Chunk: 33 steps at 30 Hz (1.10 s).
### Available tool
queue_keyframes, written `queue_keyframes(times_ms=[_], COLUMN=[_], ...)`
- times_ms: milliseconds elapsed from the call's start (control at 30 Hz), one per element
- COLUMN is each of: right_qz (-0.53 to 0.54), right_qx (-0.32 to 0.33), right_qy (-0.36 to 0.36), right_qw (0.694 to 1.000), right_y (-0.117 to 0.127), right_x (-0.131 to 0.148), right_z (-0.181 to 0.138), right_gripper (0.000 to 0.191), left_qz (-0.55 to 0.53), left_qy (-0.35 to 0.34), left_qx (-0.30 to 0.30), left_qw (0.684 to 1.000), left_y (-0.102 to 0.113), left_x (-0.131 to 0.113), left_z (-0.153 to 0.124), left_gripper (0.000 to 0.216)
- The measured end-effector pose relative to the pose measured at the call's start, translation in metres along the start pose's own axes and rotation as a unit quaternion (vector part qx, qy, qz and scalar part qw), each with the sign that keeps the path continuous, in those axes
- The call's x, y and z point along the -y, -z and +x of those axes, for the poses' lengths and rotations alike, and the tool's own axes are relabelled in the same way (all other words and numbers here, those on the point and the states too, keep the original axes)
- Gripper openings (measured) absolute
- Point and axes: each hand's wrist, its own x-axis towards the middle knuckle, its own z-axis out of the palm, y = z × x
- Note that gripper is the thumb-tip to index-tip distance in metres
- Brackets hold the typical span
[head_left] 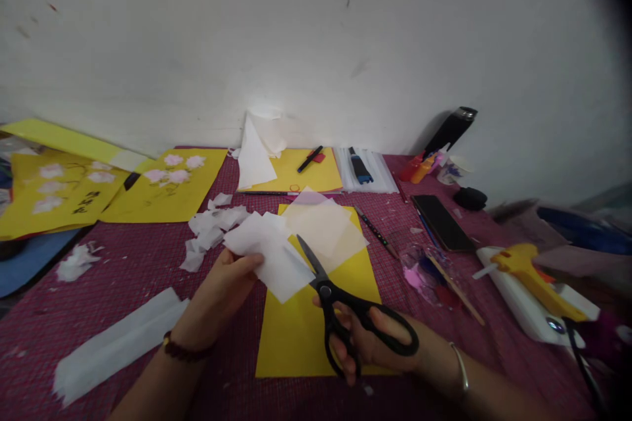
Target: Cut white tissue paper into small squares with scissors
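My left hand [232,283] pinches a piece of white tissue paper [284,266] between thumb and fingers, above the table's middle. Through the handles of black scissors [340,296] go the fingers of my right hand [365,335]. The scissors' blades are parted, and the paper's right edge lies at them; whether it is between them I cannot tell. Beneath both hands lies a yellow sheet [291,342], with thin pale paper [326,227] on its upper part. Crumpled white scraps [210,230] lie just beyond my left hand.
Folded white paper [118,342] lies at the left front. Yellow sheets with pink flowers [192,191] stand back left. On the right are a phone [442,222], a yellow glue gun [538,279], a plastic palette [434,276] and a black bottle [451,128]. A wall closes the back.
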Motion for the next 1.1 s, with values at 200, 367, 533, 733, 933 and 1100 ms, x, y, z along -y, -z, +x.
queue_keyframes(times_ms=[200, 367, 533, 733, 933, 1100], right_qz=[0.034, 0.04, 0.04, -0.047, -0.051, -0.022], right_qx=[0.01, 0.02, 0.002, -0.022, -0.011, -0.011], right_qy=[-0.008, 0.023, 0.045, 0.08, 0.092, 0.048], right_qw=[0.999, 0.999, 0.998, 0.995, 0.994, 0.999], right_y=[0.002, -0.001, -0.004, -0.004, -0.004, -0.003], right_x=[-0.003, -0.004, -0.005, -0.005, -0.009, -0.012], right_z=[0.002, 0.006, 0.009, 0.008, 0.007, 0.003], right_gripper=[0.072, 0.057, 0.06, 0.053, 0.054, 0.063], left_qz=[0.015, 0.044, 0.086, 0.07, 0.072, 0.103], left_qy=[0.042, 0.075, 0.097, 0.07, 0.055, 0.061], left_qx=[0.051, 0.094, 0.094, 0.11, 0.13, 0.136], left_qw=[0.998, 0.992, 0.987, 0.989, 0.987, 0.983], left_y=[0.002, -0.002, -0.004, -0.001, 0.002, 0.002], left_x=[0.012, 0.023, 0.028, 0.028, 0.031, 0.033], left_z=[0.003, -0.003, -0.006, -0.003, -0.003, -0.005], left_gripper=[0.034, 0.032, 0.037, 0.052, 0.051, 0.048])
